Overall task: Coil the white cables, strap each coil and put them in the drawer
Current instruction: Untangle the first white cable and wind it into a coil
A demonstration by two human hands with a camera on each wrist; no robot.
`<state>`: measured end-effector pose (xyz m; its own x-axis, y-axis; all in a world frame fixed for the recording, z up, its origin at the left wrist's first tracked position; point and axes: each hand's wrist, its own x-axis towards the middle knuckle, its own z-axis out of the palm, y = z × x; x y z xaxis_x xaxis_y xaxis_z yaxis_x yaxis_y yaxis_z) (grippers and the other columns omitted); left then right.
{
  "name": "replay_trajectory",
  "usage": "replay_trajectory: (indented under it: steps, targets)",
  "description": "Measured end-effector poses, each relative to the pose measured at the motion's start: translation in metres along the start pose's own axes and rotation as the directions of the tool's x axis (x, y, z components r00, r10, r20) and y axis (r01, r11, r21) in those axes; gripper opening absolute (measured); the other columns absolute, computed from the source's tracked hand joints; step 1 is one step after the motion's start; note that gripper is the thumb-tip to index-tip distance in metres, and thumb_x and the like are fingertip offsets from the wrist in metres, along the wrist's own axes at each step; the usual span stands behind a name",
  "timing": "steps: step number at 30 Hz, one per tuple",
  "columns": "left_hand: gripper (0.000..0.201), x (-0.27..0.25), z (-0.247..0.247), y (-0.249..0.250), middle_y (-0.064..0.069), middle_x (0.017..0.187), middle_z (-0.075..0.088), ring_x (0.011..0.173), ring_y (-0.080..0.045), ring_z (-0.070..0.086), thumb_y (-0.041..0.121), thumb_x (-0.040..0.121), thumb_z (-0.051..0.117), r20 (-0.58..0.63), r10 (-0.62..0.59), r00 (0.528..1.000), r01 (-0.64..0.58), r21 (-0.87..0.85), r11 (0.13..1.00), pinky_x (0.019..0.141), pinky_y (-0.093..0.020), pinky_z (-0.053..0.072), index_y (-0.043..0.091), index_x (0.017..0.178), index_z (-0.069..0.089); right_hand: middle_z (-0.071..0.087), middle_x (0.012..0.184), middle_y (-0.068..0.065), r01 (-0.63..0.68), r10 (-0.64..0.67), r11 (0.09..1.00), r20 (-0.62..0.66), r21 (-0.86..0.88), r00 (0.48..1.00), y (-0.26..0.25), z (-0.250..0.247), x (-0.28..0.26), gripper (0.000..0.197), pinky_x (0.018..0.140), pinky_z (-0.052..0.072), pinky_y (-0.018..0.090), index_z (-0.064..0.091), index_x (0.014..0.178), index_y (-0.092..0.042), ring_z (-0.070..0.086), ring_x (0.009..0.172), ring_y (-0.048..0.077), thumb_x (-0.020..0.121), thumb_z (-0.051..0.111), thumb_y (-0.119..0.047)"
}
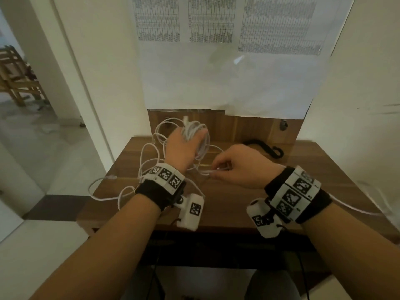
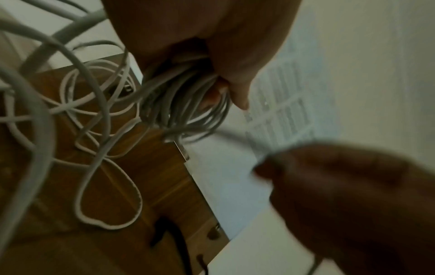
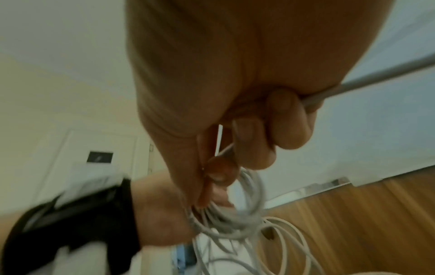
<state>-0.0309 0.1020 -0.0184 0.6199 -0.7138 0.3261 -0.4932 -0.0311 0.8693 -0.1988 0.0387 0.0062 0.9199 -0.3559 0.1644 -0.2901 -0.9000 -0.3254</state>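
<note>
Coil of white cable [image 1: 195,137] is gripped by the curled fingers of the left hand [image 1: 181,149] above the wooden table [image 1: 227,204]; its free strand is pinched by the right hand [image 1: 240,167] just beside, and loose loops [image 1: 149,156] are spread on the table left of the coil

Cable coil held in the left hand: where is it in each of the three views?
Head: cable coil upper centre, looped round the left hand.
Left wrist: upper centre, under the fingers.
Right wrist: lower centre, beyond the right hand.
Shared landmark: wooden table.
</note>
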Motion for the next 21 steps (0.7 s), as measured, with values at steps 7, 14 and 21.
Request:
replay_trajectory:
  steps: [7,14,21]
  targets:
    - [0.075,-0.018,0.013,0.009,-0.003,0.057,0.056,0.052,-0.017,0.053,0.083,0.078,0.044,0.230,-0.172,0.958,0.252,-0.386,0.888,0.055,-0.030,0.044,0.011,0.079,0.066,0.069,0.080,-0.005,0.008,0.216,0.896,-0.452,0.444,0.865,0.017,-0.007,0.016,0.018,0.068,0.053,0.031,0.075,0.088,-0.016,0.061,0.071,0.008,0.085,0.078,-0.033]
    - [0.030,-0.026,0.008,0.023,0.010,0.051,0.036,0.040,-0.002,0.028,0.034,0.099,0.055,0.405,-0.017,0.914,0.317,-0.689,0.652,0.038,-0.015,0.028,0.006,0.099,0.065,0.070,0.105,0.000,-0.115,0.426,0.706,-0.289,0.699,0.857,0.015,0.010,0.020,0.037,0.092,0.056,0.041,0.065,0.113,-0.018,0.067,0.098,0.016,0.090,0.067,-0.047]
    - [0.023,-0.039,0.010,0.039,0.007,0.040,0.048,0.031,-0.002,0.044,0.024,0.104,0.049,0.321,-0.174,0.931,0.361,-0.737,0.571,0.033,-0.013,0.035,0.004,0.100,0.061,0.072,0.107,0.019,-0.109,0.483,0.503,-0.174,0.857,0.858,-0.001,0.019,0.025,0.034,0.096,0.052,0.057,0.073,0.106,-0.013,0.067,0.104,0.037,0.098,0.057,-0.042]
